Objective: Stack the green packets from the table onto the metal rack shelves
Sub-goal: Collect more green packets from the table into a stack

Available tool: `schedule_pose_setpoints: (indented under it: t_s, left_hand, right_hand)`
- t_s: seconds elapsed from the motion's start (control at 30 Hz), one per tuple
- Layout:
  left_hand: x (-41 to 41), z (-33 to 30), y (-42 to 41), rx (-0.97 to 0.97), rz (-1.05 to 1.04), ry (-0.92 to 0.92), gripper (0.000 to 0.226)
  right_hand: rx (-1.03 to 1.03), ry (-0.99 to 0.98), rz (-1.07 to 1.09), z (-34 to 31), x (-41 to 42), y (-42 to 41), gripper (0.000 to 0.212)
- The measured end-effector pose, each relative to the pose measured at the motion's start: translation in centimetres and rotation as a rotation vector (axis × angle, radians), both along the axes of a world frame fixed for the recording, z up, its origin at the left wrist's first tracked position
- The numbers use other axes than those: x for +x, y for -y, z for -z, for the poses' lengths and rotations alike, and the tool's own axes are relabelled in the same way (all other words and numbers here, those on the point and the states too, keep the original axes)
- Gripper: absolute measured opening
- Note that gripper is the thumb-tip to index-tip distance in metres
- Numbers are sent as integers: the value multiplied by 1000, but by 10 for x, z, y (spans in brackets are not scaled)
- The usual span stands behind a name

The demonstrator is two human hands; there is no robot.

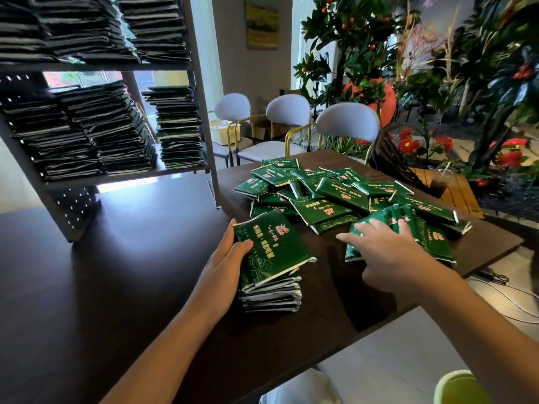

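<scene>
A loose heap of green packets [329, 193] lies on the dark table [145, 272] at centre right. Nearer me stands a neat stack of green packets [274, 258], and my left hand [224, 263] holds its left side, thumb on the top packet. My right hand [385, 249] rests with spread fingers on several packets [431, 237] at the near right edge of the heap. The metal rack [201, 91] stands at the left on the table, its shelves filled with tall piles of packets [96, 132].
Three grey chairs [347, 123] stand behind the table. Plants with red flowers [437, 83] fill the right side. A small wooden table [458, 191] with a drink sits at the right. Cables lie on the floor at the right.
</scene>
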State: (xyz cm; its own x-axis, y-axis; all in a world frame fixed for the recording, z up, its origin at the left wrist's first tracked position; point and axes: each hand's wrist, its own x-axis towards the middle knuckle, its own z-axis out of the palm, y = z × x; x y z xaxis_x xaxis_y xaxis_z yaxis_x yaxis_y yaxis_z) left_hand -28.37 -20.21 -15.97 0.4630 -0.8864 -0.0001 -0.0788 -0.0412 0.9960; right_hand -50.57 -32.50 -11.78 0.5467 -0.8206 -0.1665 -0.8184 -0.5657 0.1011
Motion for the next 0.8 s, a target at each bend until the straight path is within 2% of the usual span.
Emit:
schedule_pose_setpoints:
  t_s: [0.17, 0.23, 0.37, 0.43, 0.5, 0.6, 0.67, 0.73, 0.8]
  left_hand:
    - [-8, -10, -5, 12, -50, 35, 54]
    - [-7, -9, -5, 31, -77, 51, 54]
    - [-10, -12, -8, 49, -60, 113, 55]
    - [-8, -9, -6, 38, -44, 136, 56]
    - [-6, -8, -6, 41, -57, 147, 55]
    - [-5, -7, -6, -45, -56, 119, 41]
    - [-6, -9, -7, -72, -84, -43, 37]
    - [-5, -7, -8, -72, -51, -196, 48]
    - [-5, -5, -7, -84, 8, -239, 50]
  right_hand:
    - [-188, 292, 44, 5, 12, -1, 55]
    - [-227, 503, 40, 2, 18, -7, 49]
    - [-164, 1011, -38, -8, 28, -22, 38]
    - [-162, 1162, -129, -16, 34, -33, 40]
    - [-154, 1152, -280, -20, 43, -47, 42]
    - [-140, 931, -450, -12, 54, -65, 41]
    - [-161, 803, -494, -1, 58, -72, 41]
    - [-200, 721, -490, 7, 58, -77, 45]
    - [-192, 681, -480, 5, 58, -77, 53]
